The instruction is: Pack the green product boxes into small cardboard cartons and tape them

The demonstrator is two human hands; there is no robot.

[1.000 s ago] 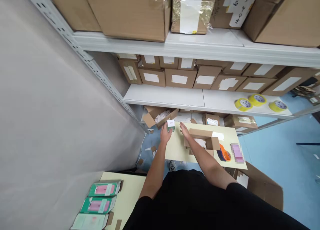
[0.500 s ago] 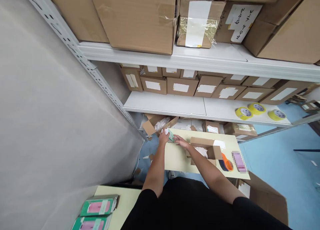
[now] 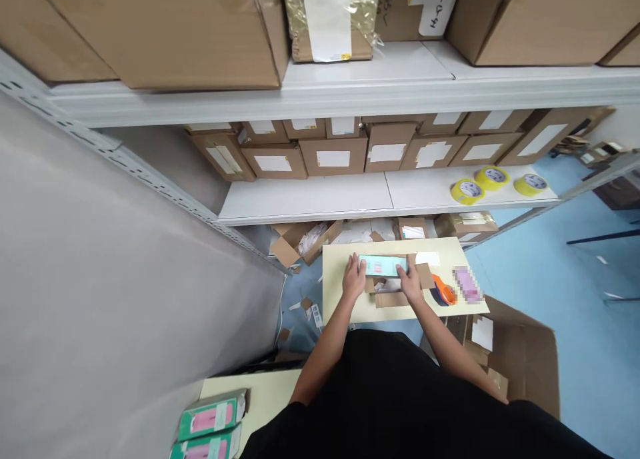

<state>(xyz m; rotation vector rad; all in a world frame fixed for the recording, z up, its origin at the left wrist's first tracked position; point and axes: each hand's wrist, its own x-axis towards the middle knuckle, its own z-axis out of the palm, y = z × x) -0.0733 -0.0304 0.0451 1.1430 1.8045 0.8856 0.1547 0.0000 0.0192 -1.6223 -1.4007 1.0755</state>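
A slim light-green product box point(image 3: 383, 266) is held level between my two hands, over the table. My left hand point(image 3: 354, 276) grips its left end, and my right hand point(image 3: 411, 282) grips its right end, thumb on top. Just below it lies an open cardboard carton point(image 3: 393, 300) with white paper inside, partly hidden by the green box. To the right of the carton are an orange tape dispenser point(image 3: 444, 290) and a blurred pinkish-purple item point(image 3: 468, 284). A white sheet point(image 3: 427, 258) lies behind.
The pale yellow table point(image 3: 345, 306) stands before a white shelf point(image 3: 310, 199) with labelled cartons and yellow tape rolls point(image 3: 468, 191). An open carton point(image 3: 320, 242) with white paper is behind the table. Green-and-pink boxes point(image 3: 207, 418) lie lower left; a large open carton point(image 3: 533, 359) stands right.
The green box has moved right, from the table's left end to above the open carton. Both hands now hold its opposite ends. The camera view has shifted.
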